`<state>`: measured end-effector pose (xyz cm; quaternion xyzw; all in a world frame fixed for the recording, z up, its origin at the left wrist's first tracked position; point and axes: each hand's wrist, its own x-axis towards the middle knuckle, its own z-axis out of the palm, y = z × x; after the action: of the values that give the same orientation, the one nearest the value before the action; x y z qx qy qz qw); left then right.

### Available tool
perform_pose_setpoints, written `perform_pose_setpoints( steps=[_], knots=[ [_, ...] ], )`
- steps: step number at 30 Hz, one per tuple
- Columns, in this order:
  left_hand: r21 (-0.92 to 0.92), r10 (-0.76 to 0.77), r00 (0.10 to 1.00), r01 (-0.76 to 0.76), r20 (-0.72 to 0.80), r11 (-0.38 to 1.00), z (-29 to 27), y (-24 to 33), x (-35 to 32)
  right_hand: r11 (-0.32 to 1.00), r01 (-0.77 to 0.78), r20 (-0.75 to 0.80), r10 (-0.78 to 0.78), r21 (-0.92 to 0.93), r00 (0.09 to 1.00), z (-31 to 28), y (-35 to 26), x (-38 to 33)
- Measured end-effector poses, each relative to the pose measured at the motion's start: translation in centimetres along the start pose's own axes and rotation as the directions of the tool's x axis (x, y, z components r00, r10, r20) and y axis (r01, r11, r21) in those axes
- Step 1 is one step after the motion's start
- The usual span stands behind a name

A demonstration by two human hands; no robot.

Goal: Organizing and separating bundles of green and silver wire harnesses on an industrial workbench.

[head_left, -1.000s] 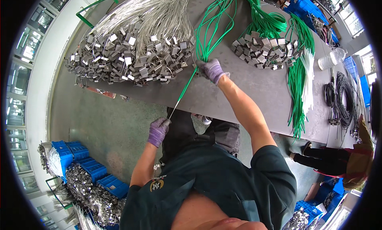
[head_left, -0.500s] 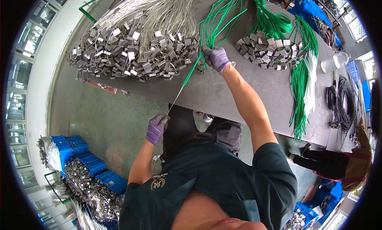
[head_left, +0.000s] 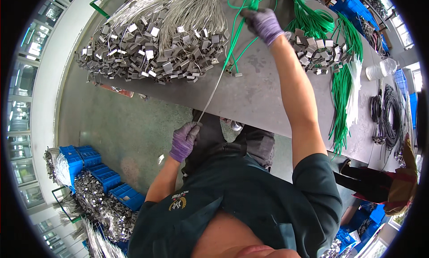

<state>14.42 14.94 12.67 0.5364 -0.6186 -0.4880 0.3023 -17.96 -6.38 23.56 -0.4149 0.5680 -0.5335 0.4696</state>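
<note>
My left hand (head_left: 185, 139), in a purple and grey glove, is closed on the lower end of a thin silvery wire (head_left: 212, 96) in front of the table's near edge. The wire runs taut up into a green sleeve (head_left: 233, 47). Farther up, my right hand (head_left: 264, 26), gloved alike, is closed around that sleeve among several loose green strands (head_left: 249, 2); its fingertips are partly blurred. Left of it lies a big heap of small metal blocks (head_left: 167, 67) with silvery wires (head_left: 192, 12) fanning away behind. One green strand ends in a small metal block (head_left: 238, 74) on the tabletop.
The grey table (head_left: 263, 97) also carries a second block pile (head_left: 319, 55), green bundles (head_left: 342, 110), white strands (head_left: 353, 95), a clear plastic bottle (head_left: 381, 69) and dark wire coils (head_left: 392, 106). Blue crates (head_left: 126, 196) stand lower left. Another person (head_left: 384, 184) is at right.
My right hand has moved up and to the right along the green strands. The green sleeve has shifted up with it, baring more silvery wire. My left hand moved slightly right, still gripping the wire.
</note>
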Motion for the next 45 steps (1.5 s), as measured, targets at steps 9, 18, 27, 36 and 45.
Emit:
perform_pose_setpoints(
  steps=[9, 18, 27, 36, 45],
  knots=[
    [-0.191, -0.266, 0.962, 0.273, 0.062, 0.943, -1.2, -3.4, 1.7, 0.898, -0.405, 0.123, 0.389, 0.173, 0.913, 2.7, 13.7, -2.8],
    [-0.244, -0.13, 0.983, 0.159, 0.132, 0.957, -2.7, 2.0, 3.2, 0.997, 0.027, 0.154, -0.015, -0.077, 0.988, 1.7, 1.6, -2.6],
    [-0.188, -0.247, 0.965, 0.26, 0.092, 0.947, -1.7, -0.2, 6.2, 0.882, 0.356, 0.264, -0.28, -0.309, 0.923, 2.7, 20.8, 1.7],
    [-0.43, -0.201, 0.968, 0.247, 0.15, 0.869, -2.1, 3.1, 7.8, 0.61, 0.411, 0.31, -0.271, -0.678, 0.912, 5.3, 2.8, 1.4],
    [-0.326, -0.083, 0.77, 0.362, 0.633, 0.873, 5.7, 3.8, 11.7, 0.606, -0.377, -0.305, 0.224, -0.7, 0.926, -0.9, 18.0, 7.3]
  ],
)
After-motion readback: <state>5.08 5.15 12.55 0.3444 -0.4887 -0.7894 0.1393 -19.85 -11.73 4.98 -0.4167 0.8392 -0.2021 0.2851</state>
